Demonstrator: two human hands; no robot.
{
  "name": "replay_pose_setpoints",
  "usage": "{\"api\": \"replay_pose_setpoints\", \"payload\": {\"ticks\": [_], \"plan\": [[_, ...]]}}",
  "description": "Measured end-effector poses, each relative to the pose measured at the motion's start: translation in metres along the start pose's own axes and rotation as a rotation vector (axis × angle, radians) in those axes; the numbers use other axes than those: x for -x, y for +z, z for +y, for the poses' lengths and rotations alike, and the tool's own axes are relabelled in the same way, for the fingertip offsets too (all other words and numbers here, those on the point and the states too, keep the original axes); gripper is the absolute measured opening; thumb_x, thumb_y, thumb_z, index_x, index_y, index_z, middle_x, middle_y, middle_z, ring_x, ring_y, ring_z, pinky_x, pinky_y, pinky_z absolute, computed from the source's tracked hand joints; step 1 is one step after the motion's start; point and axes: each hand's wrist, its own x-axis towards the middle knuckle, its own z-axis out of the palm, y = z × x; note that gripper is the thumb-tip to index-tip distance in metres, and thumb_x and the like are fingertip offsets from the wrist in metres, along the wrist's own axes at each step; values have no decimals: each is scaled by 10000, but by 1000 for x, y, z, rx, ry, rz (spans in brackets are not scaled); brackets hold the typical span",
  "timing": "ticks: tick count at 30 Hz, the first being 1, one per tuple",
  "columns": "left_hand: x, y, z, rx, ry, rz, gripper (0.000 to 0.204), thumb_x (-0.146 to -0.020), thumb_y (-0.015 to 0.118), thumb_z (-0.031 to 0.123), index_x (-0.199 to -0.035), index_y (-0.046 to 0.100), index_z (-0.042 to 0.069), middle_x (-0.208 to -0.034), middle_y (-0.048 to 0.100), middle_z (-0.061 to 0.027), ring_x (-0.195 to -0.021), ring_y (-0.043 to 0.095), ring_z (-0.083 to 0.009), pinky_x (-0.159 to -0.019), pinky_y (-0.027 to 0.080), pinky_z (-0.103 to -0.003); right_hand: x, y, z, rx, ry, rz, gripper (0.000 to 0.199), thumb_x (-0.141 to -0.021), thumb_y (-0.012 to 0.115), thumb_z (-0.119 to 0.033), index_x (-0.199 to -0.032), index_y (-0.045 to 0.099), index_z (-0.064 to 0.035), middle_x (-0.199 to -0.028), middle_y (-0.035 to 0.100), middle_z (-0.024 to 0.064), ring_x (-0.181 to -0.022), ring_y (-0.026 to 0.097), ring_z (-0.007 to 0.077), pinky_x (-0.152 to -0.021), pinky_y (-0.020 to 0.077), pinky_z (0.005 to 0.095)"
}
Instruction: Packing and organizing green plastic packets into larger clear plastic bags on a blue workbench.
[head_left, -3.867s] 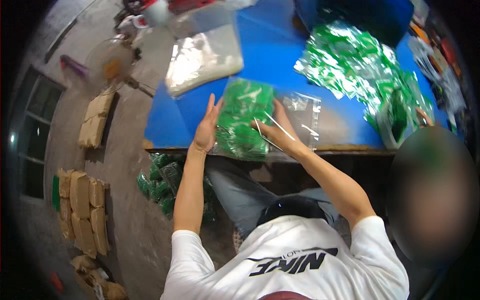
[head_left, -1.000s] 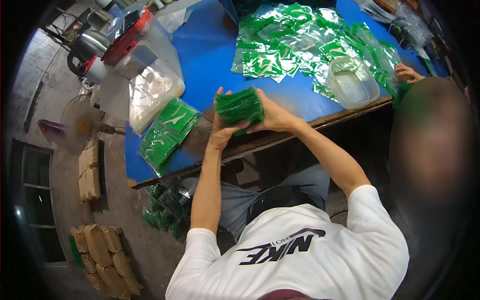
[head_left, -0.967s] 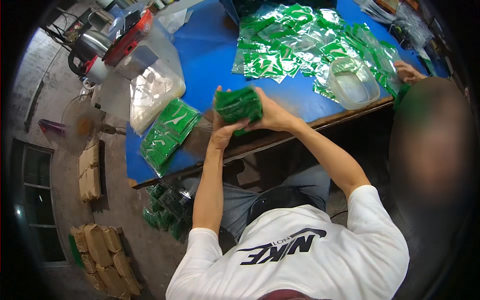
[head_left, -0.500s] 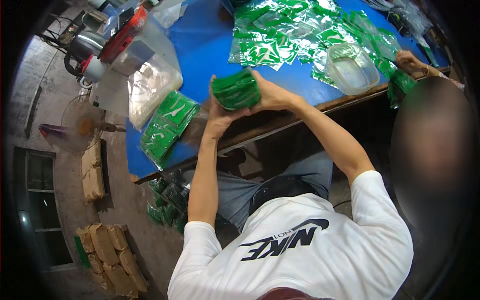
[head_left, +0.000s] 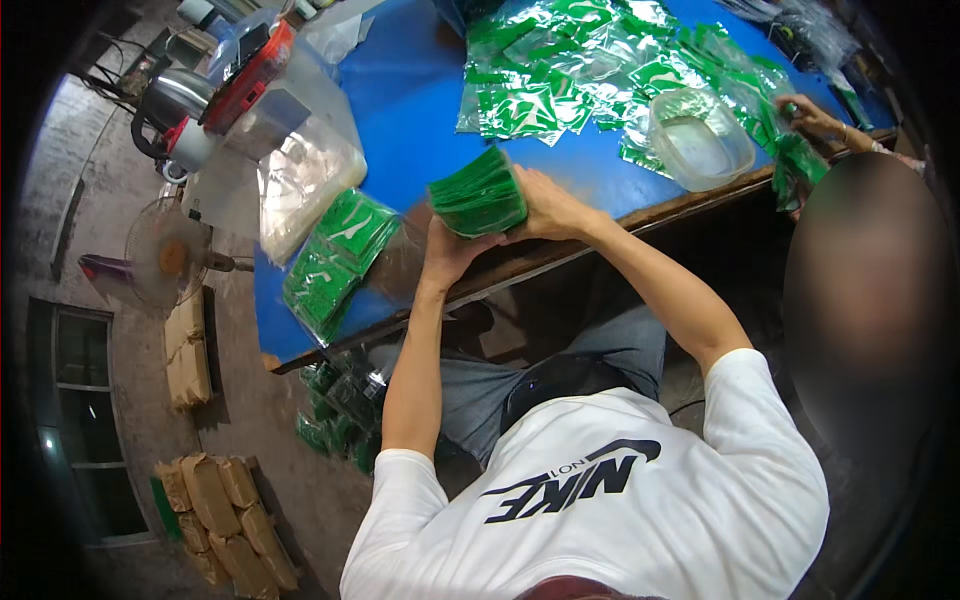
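Between my two hands is a thick stack of green packets (head_left: 478,195), held above the front edge of the blue table (head_left: 400,90). My left hand (head_left: 450,256) is closed round its lower left side. From the right, my right hand (head_left: 548,207) grips the stack, its fingers partly hidden behind it. Left of my hands lie more bundled green packets (head_left: 340,255) on the table, next to a clear plastic bag (head_left: 305,180). Farther back, many loose green and clear packets (head_left: 560,75) are spread out.
A clear plastic tub (head_left: 700,140) stands near the table's front edge. At right, another person's hand (head_left: 812,118) holds green packets. A steel kettle (head_left: 178,95) and a fan (head_left: 168,255) are at left. Brown paper parcels (head_left: 215,500) and green bundles (head_left: 335,420) lie below.
The stack in my hands has tilted and moved slightly down, its packet edges showing more. The other person's hand at right has shifted a little left.
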Motion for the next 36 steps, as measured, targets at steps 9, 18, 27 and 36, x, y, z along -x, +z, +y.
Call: {"api": "replay_pose_setpoints", "payload": {"ticks": [9, 18, 27, 36], "plan": [[31, 5, 93, -776, 657, 204, 606, -682, 827, 139, -1213, 538, 107, -1280, 591, -95, -1236, 544, -325, -1103, 334, -549, 39, -68, -56, -1540, 721, -446, 786, -958, 457, -643, -1385, 424, 16, -1182, 622, 202, -914, 707, 244, -727, 614, 331], [84, 20, 59, -958, 669, 76, 632, -873, 595, 55, -1457, 446, 245, -1588, 292, -137, -1486, 213, -372, -1203, 137, -556, 48, -28, -76, -1156, 659, -361, 558, -836, 755, -381, -1236, 587, -30, -1122, 668, 113, -940, 679, 186, -810, 574, 318], [89, -15, 57, -976, 92, 224, 778, -780, 713, 140, -1488, 390, 126, -1566, 274, -191, -1470, 206, -402, -1186, 149, -589, 79, 11, -81, -1431, 858, -50, 614, -823, 727, -404, -1251, 546, -3, -1123, 634, 138, -944, 665, 222, -842, 579, 398], [53, -45, 19, -1086, 7, 269, 782, -782, 736, 334, -1444, 428, 56, -1537, 318, -201, -1440, 263, -409, -1179, 176, -574, 62, 17, -85, -1433, 847, 134, 528, -824, 751, -394, -1184, 594, -41, -1056, 655, 93, -936, 669, 216, -857, 573, 392]]}}
